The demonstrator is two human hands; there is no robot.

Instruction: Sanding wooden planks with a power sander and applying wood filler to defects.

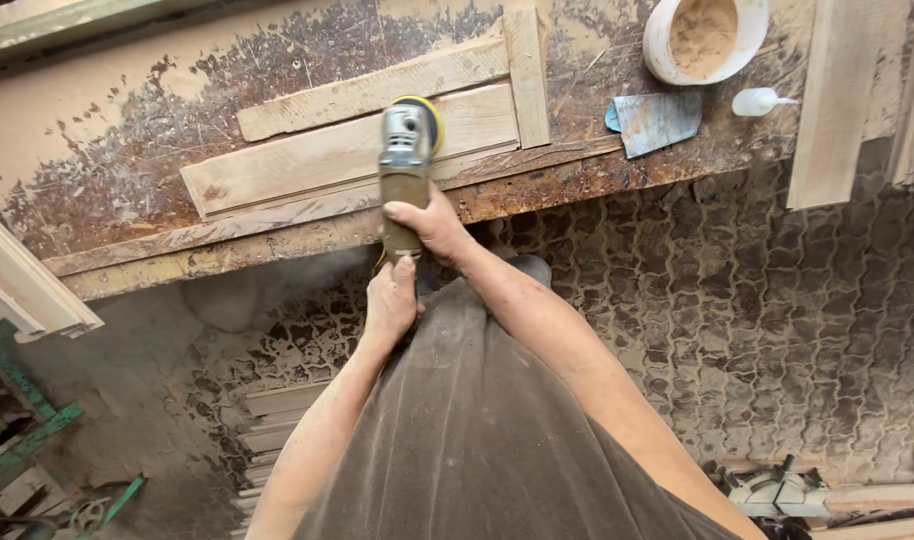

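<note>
I hold the angle grinder (407, 165) with both hands: my right hand (432, 222) is clenched around the upper part of its dust-coated body, and my left hand (392, 298) grips the tail end of the same body just below it, nearer my torso. The grinder's head, with a yellow-rimmed sanding disc, rests on the wooden panel (327, 150), a framed assembly of pale boards lying flat on the worn, paint-flaked surface (107, 130). To do this step well, I judge that the disc should stay nearly flat against the board, with light, even pressure and steady passes along the grain, so that no hollow is cut into the wood; both hands should remain closed on the body, since the tool can kick where the disc meets the raised frame strip just beside it. Fine dust hangs in the air near the front edge of the surface, below my hands. The panel lies directly ahead of my hands, touching the disc, with its long side running left to right. Well apart to the right stand a white bucket (705, 40) holding sawdust, a metal scraper (657, 120) and a small white bottle (759, 101).
</note>
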